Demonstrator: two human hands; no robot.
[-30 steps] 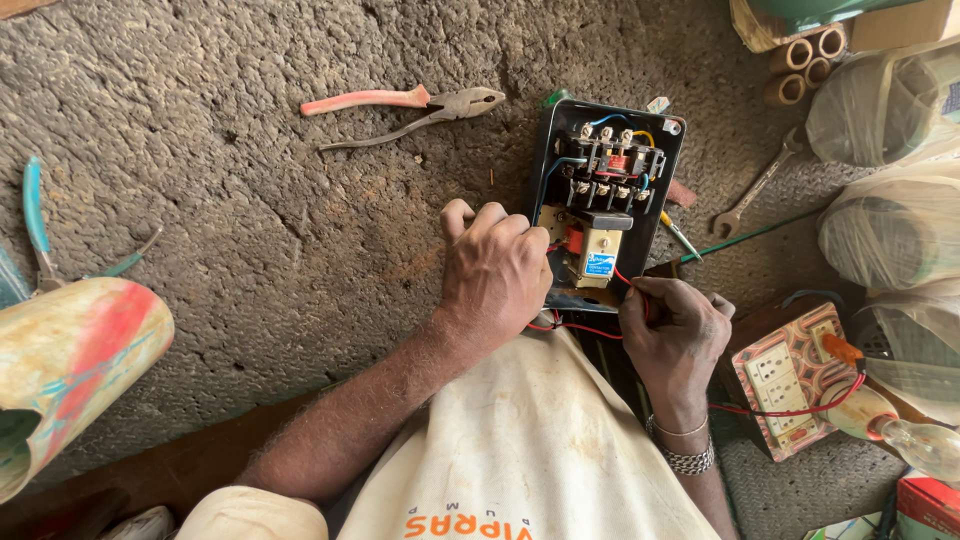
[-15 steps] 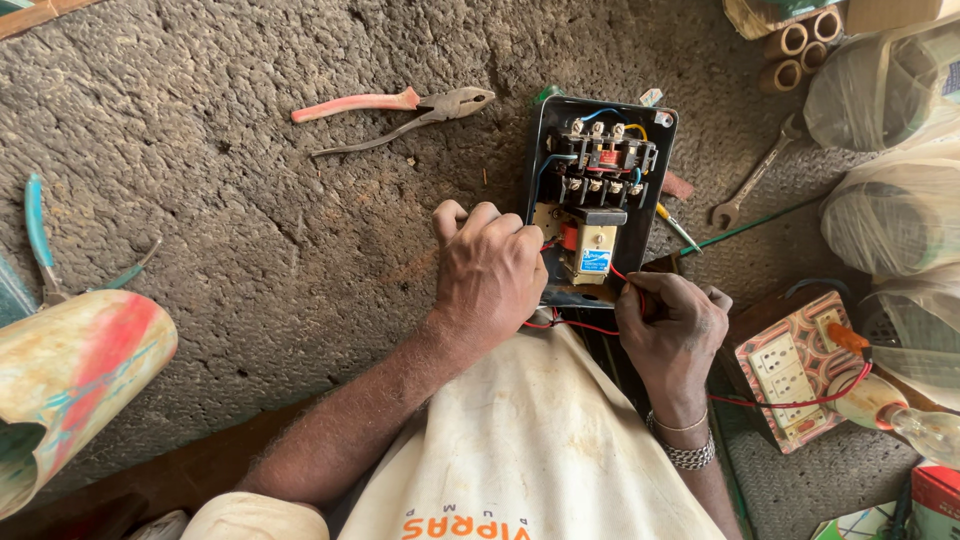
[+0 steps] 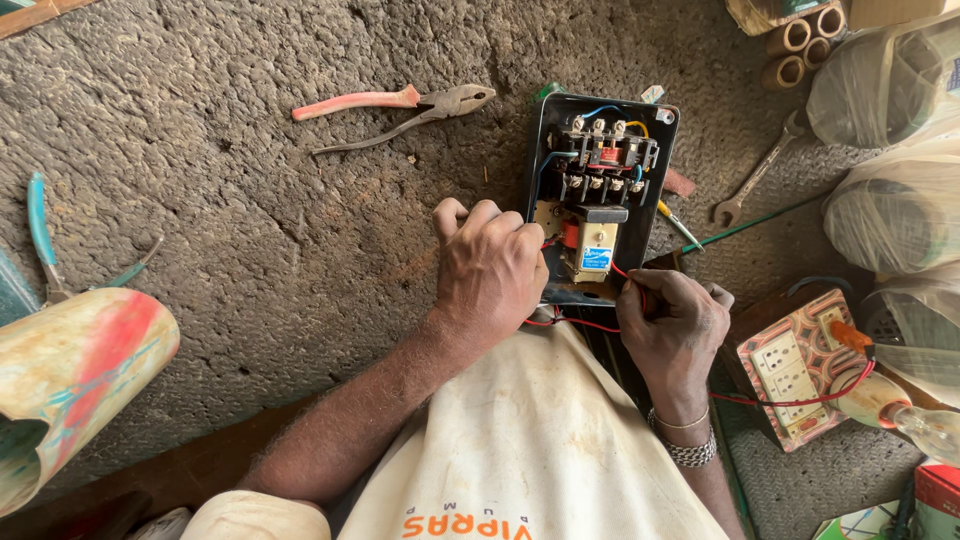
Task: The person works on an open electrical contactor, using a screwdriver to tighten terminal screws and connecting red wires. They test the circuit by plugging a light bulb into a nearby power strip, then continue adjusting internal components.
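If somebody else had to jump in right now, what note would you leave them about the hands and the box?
Left hand: closed in a fist at the lower left edge of the open black starter box, fingers curled; what it grips is hidden.
Right hand: pinching a red wire at the box's lower right corner.
Box lies open on the rough floor, its terminals and wiring exposed.
Pliers lie up left, spanner to the right, socket board lower right.
Done: cover off. Left: red wire is loose in hand.

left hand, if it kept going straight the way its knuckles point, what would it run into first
The left hand points up and slightly right, its fingers already at the lower left edge of the open black electrical box. It would probably meet the blue wire and the black terminal block inside first, though depth is hard to judge.
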